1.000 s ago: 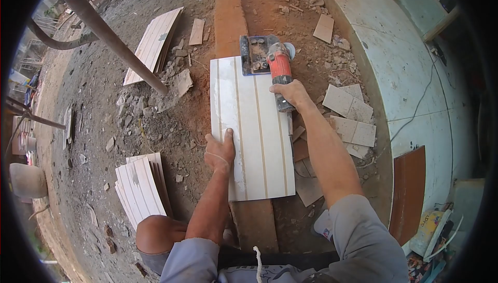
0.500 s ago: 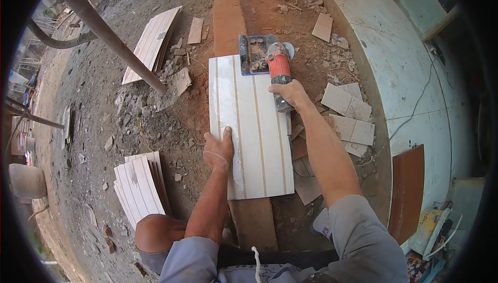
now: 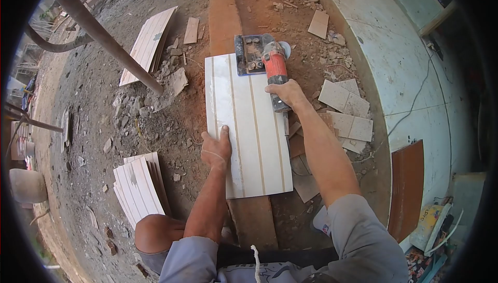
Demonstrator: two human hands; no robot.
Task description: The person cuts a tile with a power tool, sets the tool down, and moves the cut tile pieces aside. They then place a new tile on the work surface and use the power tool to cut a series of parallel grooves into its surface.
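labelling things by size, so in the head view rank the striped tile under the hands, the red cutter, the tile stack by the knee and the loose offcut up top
1. striped tile
2. tile stack and red cutter: these look about alike, so they are not ranked
3. loose offcut, though it lies farthest from the camera

The rear grip of the cutter [image 3: 272, 67] is covered by the right hand [image 3: 286, 94], and its disc is all but hidden behind the body and base plate. The middle of the plank [image 3: 224, 18] is concealed under the tile [image 3: 254, 127]. Whether the fingers of the left hand [image 3: 217, 149] are curled beneath the tile's left edge cannot be told. The stack of tiles [image 3: 139, 187] is partly masked by a knee [image 3: 155, 233]. The pipe [image 3: 104, 36] is cut off by the dark rim.
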